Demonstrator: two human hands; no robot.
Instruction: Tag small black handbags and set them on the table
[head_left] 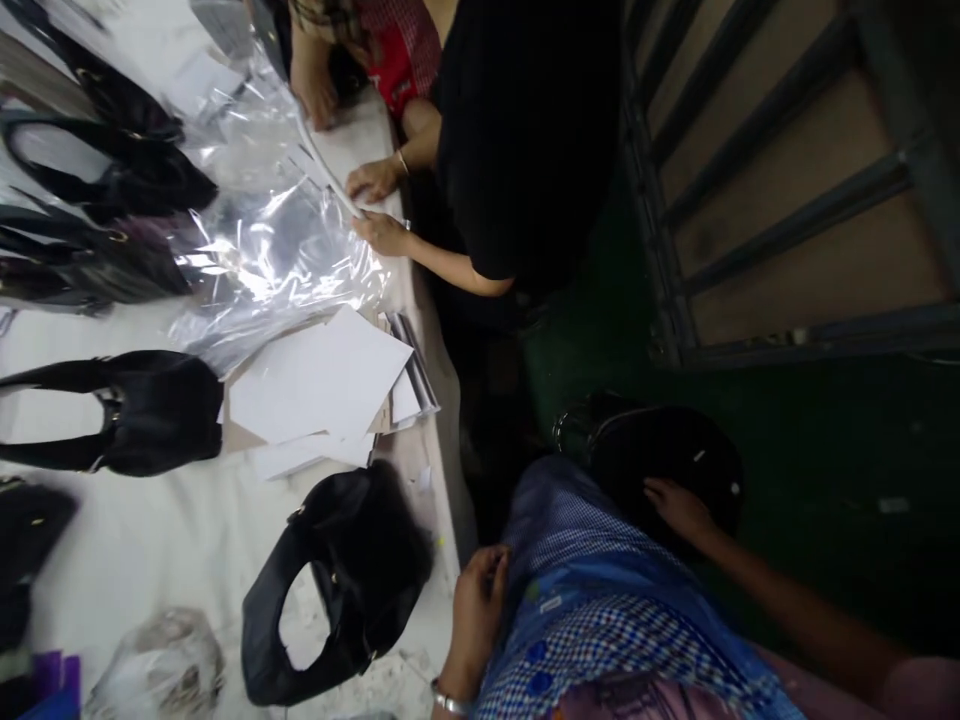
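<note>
My left hand (478,615), with a silver band at the wrist, is beside the table edge and against my blue checked apron (592,630). Its fingers are curled together; whether anything is pinched in them is too small to tell. Lower on my other side, my right hand (681,512) rests with fingers stretched out on a dark rounded object (675,450), which may be a stool seat or a bag. Closest to my left hand on the table lies a black handbag (367,550), its wide strap looped toward the far side.
On the white-covered table (172,540) lie another black handbag (169,410), white paper sheets (315,375), clear plastic film (277,230) and several dark bags. A person in black (532,130) handles the film's edge. A metal-barred rack (787,180) stands on the green floor.
</note>
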